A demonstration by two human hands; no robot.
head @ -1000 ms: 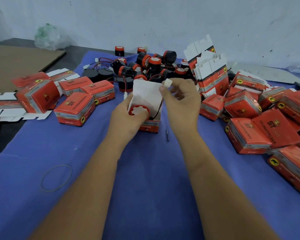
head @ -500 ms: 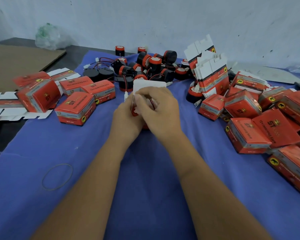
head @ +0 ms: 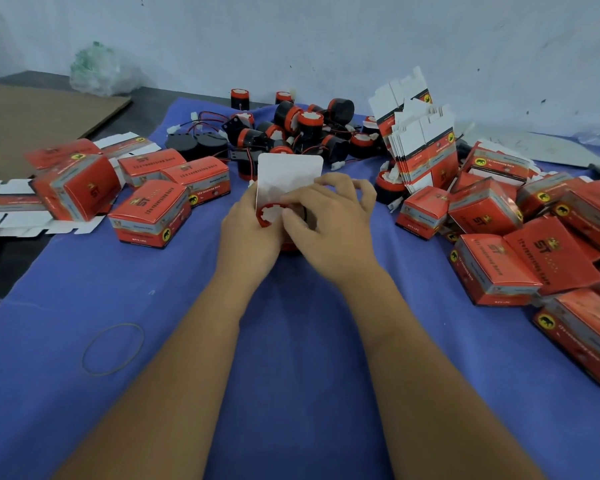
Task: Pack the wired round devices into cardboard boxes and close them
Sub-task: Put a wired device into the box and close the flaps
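Left hand [head: 248, 233] grips open box [head: 288, 174]; right hand [head: 329, 220] fingers curled, pressing round device [head: 270, 213] in beside left thumb.

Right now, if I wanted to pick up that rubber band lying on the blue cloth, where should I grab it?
Pinch the rubber band at any spot on its thin loop, coming straight down from above. It lies flat and alone on the blue cloth, so nothing blocks a hand, but probably only fingertips can nip under so thin a strand.
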